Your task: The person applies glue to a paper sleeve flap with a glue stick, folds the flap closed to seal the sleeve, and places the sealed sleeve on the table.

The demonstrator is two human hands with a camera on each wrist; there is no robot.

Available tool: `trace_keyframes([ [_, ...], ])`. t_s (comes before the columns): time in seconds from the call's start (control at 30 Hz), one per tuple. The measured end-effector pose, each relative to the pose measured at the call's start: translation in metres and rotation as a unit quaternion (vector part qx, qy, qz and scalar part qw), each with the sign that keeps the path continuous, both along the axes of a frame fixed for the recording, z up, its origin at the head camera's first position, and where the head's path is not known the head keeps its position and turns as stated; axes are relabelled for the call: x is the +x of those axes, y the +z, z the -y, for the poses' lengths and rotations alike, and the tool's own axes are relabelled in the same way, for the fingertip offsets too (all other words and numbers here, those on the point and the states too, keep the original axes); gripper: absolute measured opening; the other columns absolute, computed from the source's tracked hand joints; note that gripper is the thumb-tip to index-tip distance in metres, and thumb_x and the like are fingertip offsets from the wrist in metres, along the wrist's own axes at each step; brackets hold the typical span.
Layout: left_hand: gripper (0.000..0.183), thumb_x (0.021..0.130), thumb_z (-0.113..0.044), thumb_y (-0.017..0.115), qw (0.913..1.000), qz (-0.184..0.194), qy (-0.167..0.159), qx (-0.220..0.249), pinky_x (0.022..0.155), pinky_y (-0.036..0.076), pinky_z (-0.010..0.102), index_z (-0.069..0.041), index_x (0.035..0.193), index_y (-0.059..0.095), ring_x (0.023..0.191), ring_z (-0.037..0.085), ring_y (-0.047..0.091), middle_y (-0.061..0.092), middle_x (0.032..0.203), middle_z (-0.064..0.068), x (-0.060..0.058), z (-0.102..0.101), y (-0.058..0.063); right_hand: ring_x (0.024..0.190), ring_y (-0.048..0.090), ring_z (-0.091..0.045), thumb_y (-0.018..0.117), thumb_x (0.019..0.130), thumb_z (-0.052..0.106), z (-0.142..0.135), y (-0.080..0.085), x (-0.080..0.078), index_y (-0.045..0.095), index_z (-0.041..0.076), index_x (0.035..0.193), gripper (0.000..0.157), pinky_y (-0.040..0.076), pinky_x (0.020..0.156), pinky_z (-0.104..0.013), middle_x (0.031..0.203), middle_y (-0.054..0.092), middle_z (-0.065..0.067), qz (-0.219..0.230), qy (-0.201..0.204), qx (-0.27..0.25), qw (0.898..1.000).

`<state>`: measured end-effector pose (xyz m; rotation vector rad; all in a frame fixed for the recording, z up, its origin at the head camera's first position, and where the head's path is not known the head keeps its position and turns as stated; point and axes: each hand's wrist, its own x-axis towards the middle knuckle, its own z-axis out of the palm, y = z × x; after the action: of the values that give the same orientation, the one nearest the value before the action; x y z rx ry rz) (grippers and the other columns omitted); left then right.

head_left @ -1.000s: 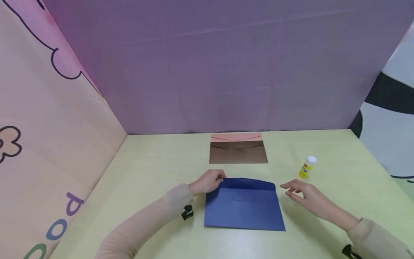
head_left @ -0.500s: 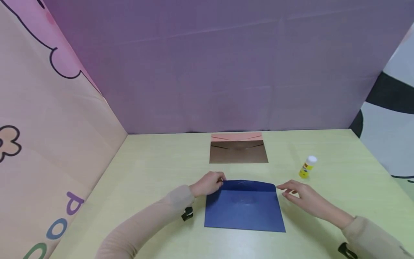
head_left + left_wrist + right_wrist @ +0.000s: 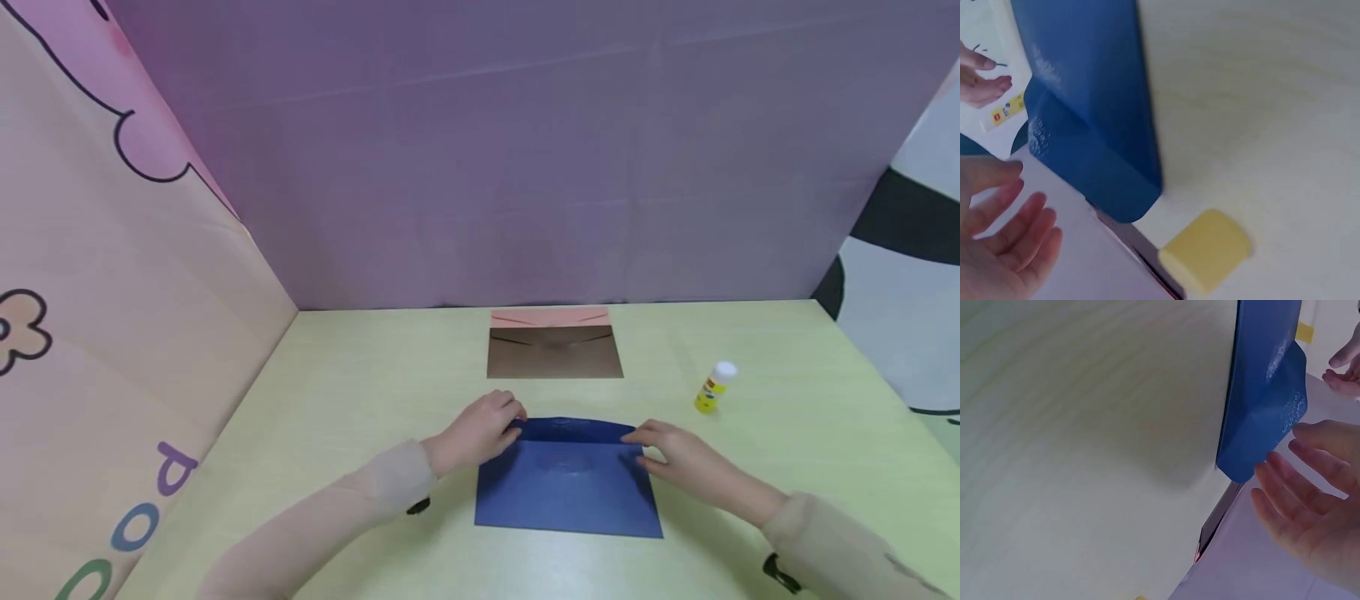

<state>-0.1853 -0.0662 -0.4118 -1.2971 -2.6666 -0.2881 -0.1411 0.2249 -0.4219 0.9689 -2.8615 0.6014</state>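
Observation:
A dark blue envelope (image 3: 570, 487) lies on the table, its flap (image 3: 573, 430) unfolded away from the person. At the flap's left corner is my left hand (image 3: 478, 427); the left wrist view shows its loosely bent fingers (image 3: 1029, 234) apart from the paper. My right hand (image 3: 678, 458) reaches over the flap's right corner with thumb and fingers spread. Seen from the right wrist, those fingertips (image 3: 1263, 472) are right at the flap's edge (image 3: 1260, 440) and not closed on it. Whitish marks dot the flap and body in both wrist views.
Beyond the blue envelope lie a brown envelope (image 3: 555, 357) and a pink one (image 3: 550, 317) partly under it. A yellow glue stick (image 3: 715, 387) with a white cap stands at the right. A purple backdrop (image 3: 480, 167) rises behind the table.
My right hand has moved left, from beside the envelope to over its flap's right corner. The left hand's fingers have loosened from the left corner. The envelope has hardly shifted.

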Motion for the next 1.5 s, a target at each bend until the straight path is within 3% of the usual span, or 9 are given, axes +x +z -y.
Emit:
trace_keyframes([
  [0.23, 0.019, 0.082, -0.021, 0.064, 0.9954, 0.042, -0.007, -0.085, 0.073, 0.045, 0.019, -0.009, 0.095, 0.062, 0.082, 0.012, 0.054, 0.058, 0.089, 0.000, 0.007, 0.004, -0.008, 0.077, 0.058, -0.022, 0.069, 0.071, 0.003, 0.006, -0.006, -0.004, 0.063, 0.000, 0.095, 0.025, 0.050, 0.064, -0.029, 0.087, 0.059, -0.007, 0.005, 0.026, 0.026, 0.999],
  [0.47, 0.031, 0.079, -0.030, 0.066, 0.9885, 0.080, -0.005, -0.128, 0.073, 0.044, 0.018, -0.008, 0.101, 0.061, 0.083, 0.010, 0.052, 0.055, 0.091, 0.000, 0.011, 0.006, -0.016, 0.077, 0.058, -0.021, 0.073, 0.068, 0.008, 0.010, -0.014, -0.006, 0.064, 0.000, 0.095, 0.030, 0.050, 0.066, -0.031, 0.086, 0.059, -0.007, -0.008, 0.026, 0.057, 0.998],
  [0.73, 0.047, 0.077, -0.033, 0.067, 0.9850, 0.091, 0.005, -0.147, 0.076, 0.043, 0.019, -0.007, 0.114, 0.056, 0.088, 0.011, 0.049, 0.052, 0.098, 0.001, 0.012, 0.004, -0.017, 0.079, 0.056, -0.022, 0.077, 0.063, 0.009, 0.011, -0.018, -0.008, 0.062, -0.003, 0.098, 0.039, 0.050, 0.067, -0.032, 0.088, 0.057, -0.009, -0.027, 0.037, 0.071, 0.996],
  [1.03, 0.058, 0.078, -0.036, 0.065, 0.9786, 0.063, 0.001, -0.196, 0.089, 0.039, 0.023, -0.007, 0.125, 0.048, 0.106, 0.015, 0.045, 0.046, 0.118, 0.004, 0.018, 0.001, -0.016, 0.093, 0.054, -0.034, 0.075, 0.065, 0.008, 0.013, -0.021, -0.004, 0.059, -0.005, 0.104, 0.043, 0.048, 0.076, -0.041, 0.104, 0.054, -0.020, -0.032, 0.054, 0.086, 0.994],
  [1.23, 0.060, 0.082, -0.035, 0.061, 0.9756, 0.100, 0.012, -0.195, 0.099, 0.033, 0.028, -0.005, 0.130, 0.042, 0.123, 0.020, 0.035, 0.037, 0.134, 0.008, 0.016, 0.002, -0.018, 0.105, 0.048, -0.040, 0.071, 0.070, 0.006, 0.013, -0.020, -0.005, 0.054, -0.009, 0.113, 0.048, 0.046, 0.080, -0.044, 0.119, 0.047, -0.026, 0.016, 0.051, 0.090, 0.994],
  [1.5, 0.060, 0.085, -0.032, 0.057, 0.9700, 0.159, 0.019, -0.183, 0.102, 0.028, 0.028, -0.003, 0.134, 0.036, 0.128, 0.022, 0.028, 0.027, 0.142, 0.010, 0.015, 0.005, -0.020, 0.111, 0.041, -0.046, 0.065, 0.076, 0.002, 0.012, -0.018, -0.010, 0.046, -0.013, 0.119, 0.049, 0.042, 0.084, -0.047, 0.128, 0.037, -0.031, 0.111, 0.050, 0.071, 0.990],
])
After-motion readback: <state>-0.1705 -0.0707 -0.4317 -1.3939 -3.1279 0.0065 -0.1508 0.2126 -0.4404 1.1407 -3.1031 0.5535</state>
